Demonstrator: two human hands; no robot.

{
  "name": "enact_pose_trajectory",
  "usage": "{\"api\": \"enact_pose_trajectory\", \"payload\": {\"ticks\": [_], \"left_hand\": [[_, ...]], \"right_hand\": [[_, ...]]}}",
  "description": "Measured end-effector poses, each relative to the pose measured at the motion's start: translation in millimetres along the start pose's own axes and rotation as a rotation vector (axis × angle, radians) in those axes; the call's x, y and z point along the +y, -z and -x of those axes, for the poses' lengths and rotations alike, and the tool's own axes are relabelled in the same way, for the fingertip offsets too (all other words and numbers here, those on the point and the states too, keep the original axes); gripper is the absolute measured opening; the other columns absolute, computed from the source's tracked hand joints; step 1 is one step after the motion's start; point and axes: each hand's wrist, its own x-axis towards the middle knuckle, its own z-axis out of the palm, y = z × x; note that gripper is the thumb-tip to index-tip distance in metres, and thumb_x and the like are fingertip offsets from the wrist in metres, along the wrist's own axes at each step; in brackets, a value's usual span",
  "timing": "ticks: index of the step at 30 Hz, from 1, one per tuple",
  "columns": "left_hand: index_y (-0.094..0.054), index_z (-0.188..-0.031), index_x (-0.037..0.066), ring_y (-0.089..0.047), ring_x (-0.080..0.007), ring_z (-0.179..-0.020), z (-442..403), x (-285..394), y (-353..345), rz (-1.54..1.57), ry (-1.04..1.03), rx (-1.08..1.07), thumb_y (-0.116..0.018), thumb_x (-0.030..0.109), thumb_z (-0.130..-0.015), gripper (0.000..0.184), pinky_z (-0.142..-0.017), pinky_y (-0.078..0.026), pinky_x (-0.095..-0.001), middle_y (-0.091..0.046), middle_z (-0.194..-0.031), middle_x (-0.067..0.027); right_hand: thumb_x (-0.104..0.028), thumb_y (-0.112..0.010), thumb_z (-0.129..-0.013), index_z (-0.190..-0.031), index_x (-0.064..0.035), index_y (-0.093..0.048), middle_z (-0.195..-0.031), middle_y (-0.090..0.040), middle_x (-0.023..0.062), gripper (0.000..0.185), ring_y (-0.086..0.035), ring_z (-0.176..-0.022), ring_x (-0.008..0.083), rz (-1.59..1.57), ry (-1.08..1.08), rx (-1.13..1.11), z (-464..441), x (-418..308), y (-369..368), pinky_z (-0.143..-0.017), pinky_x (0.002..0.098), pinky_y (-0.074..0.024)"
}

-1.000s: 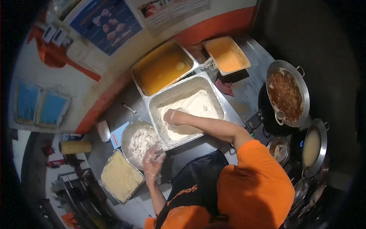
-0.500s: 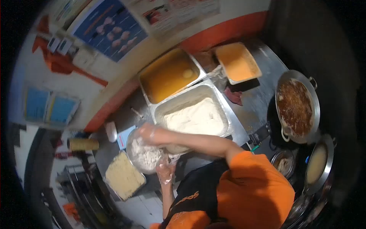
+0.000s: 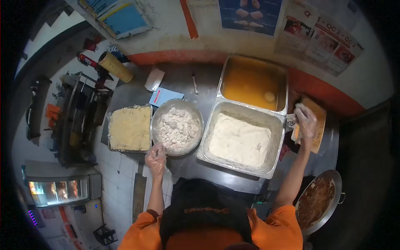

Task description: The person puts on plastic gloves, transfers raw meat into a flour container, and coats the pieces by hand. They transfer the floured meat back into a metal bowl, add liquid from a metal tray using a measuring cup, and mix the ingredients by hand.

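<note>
My left hand (image 3: 156,159), in a clear plastic glove, is at the lower left rim of a round metal bowl (image 3: 198,137), its fingers closed at the edge. Flour-coated pale pieces (image 3: 177,127) fill the bowl. My right hand (image 3: 306,120), gloved too, reaches over an orange-toned tray (image 3: 320,127) at the far right. Its fingers are curled, and what they hold, if anything, is hidden. Crumpled clear plastic (image 3: 290,121) lies beside that hand. Between the hands stands a deep metal pan (image 3: 273,164) of white flour (image 3: 237,137).
Behind the flour stands a metal pan of amber liquid (image 3: 250,85). A tray of yellowish crumbs (image 3: 130,129) adjoins the bowl on its left. A blue box (image 3: 164,96) and a marker-like stick (image 3: 195,84) lie behind. A wok of brown bubbling oil (image 3: 317,202) stands at lower right.
My right hand has left the bowl and moved far right to the orange-toned tray. My left hand stays by the bowl's rim. The view has turned and shifted.
</note>
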Motion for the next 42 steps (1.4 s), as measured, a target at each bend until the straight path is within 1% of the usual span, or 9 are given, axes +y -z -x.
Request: {"api": "enact_pose_trajectory", "payload": {"ticks": [3,4,6,7,17,21,25,32,42], "left_hand": [[-0.073,-0.098,-0.001,-0.071,-0.0239,-0.081,4,-12,-3,0.077,0.088,0.030,-0.070,0.007,-0.089,0.013,-0.074,-0.054,-0.0346,-0.074,-0.091,-0.0159],[-0.073,-0.097,-0.001,-0.071,-0.0253,-0.082,6,-6,-3,0.025,0.095,0.023,-0.070,0.007,-0.089,0.012,-0.075,-0.054,-0.0351,-0.074,-0.091,-0.0165],[-0.072,-0.097,-0.001,-0.072,-0.0282,-0.083,9,9,-2,-0.073,0.113,0.022,-0.071,0.007,-0.088,0.012,-0.076,-0.055,-0.0361,-0.074,-0.092,-0.0177],[-0.071,-0.105,-0.002,-0.069,-0.0184,-0.075,10,-8,-3,-0.126,-0.055,0.026,-0.068,0.012,-0.092,0.019,-0.068,-0.055,-0.0335,-0.072,-0.088,-0.0134],[-0.073,-0.100,0.000,-0.072,-0.0285,-0.090,15,11,44,-0.066,0.062,0.102,-0.072,0.006,-0.086,0.015,-0.082,-0.056,-0.0364,-0.074,-0.098,-0.0166],[-0.074,-0.100,0.001,-0.072,-0.0289,-0.090,-1,-8,42,-0.021,0.008,0.002,-0.071,0.007,-0.087,0.015,-0.082,-0.055,-0.0356,-0.074,-0.098,-0.0168],[-0.073,-0.100,0.001,-0.072,-0.0308,-0.091,-17,-10,36,-0.006,-0.099,-0.066,-0.071,0.008,-0.087,0.015,-0.082,-0.055,-0.0366,-0.073,-0.098,-0.0182],[-0.072,-0.098,0.000,-0.071,-0.0334,-0.091,-24,-14,41,-0.014,-0.274,-0.110,-0.071,0.005,-0.084,0.014,-0.079,-0.056,-0.0409,-0.072,-0.098,-0.0179],[-0.068,-0.104,0.001,-0.068,-0.0344,-0.090,-36,-38,51,-0.078,-0.304,-0.112,-0.068,0.007,-0.086,0.019,-0.078,-0.055,-0.0429,-0.071,-0.100,-0.0162]], "right_hand": [[-0.014,-0.068,-0.087,-0.115,-0.0010,-0.070,-0.109,-0.071,0.0113,0.031,-0.067,-0.102,0.0190,0.345,0.294,-0.147,-53,-10,-49,-0.085,0.0326,-0.0528],[-0.017,-0.069,-0.085,-0.117,-0.0029,-0.069,-0.115,-0.070,0.0155,0.036,-0.066,-0.110,0.0237,0.071,0.032,-0.315,-66,-1,-70,-0.090,0.0362,-0.0531],[-0.015,-0.072,-0.077,-0.112,-0.0013,-0.071,-0.114,-0.069,0.0221,0.037,-0.069,-0.104,0.0347,1.045,0.140,-0.427,-116,22,-112,-0.085,0.0468,-0.0559],[-0.014,-0.072,-0.073,-0.099,-0.0035,-0.076,-0.109,-0.071,0.0219,0.028,-0.070,-0.099,0.0354,1.234,0.112,-0.673,-197,149,-143,-0.083,0.0487,-0.0564],[-0.015,-0.072,-0.074,-0.098,-0.0060,-0.076,-0.098,-0.071,0.0200,0.026,-0.069,-0.086,0.0286,1.017,0.001,-0.854,-221,252,-167,-0.076,0.0439,-0.0533],[-0.043,-0.056,-0.093,-0.119,-0.0164,-0.070,-0.119,-0.071,0.0070,0.039,-0.067,-0.105,0.0285,1.342,0.126,-0.900,-191,215,-153,-0.093,0.0398,-0.0520],[-0.036,-0.059,-0.092,-0.110,-0.0160,-0.073,-0.106,-0.074,0.0095,0.031,-0.069,-0.093,0.0273,1.131,0.249,-0.374,-185,269,-167,-0.085,0.0429,-0.0547],[-0.024,-0.066,-0.078,-0.097,-0.0104,-0.077,-0.111,-0.072,0.0138,0.026,-0.070,-0.102,0.0319,1.596,-0.119,-0.706,-141,109,-178,-0.086,0.0443,-0.0558],[-0.013,-0.074,-0.066,-0.082,-0.0048,-0.076,-0.089,-0.071,0.0217,0.018,-0.069,-0.080,0.0302,1.702,0.145,-1.222,-223,222,-121,-0.070,0.0450,-0.0542]]}}
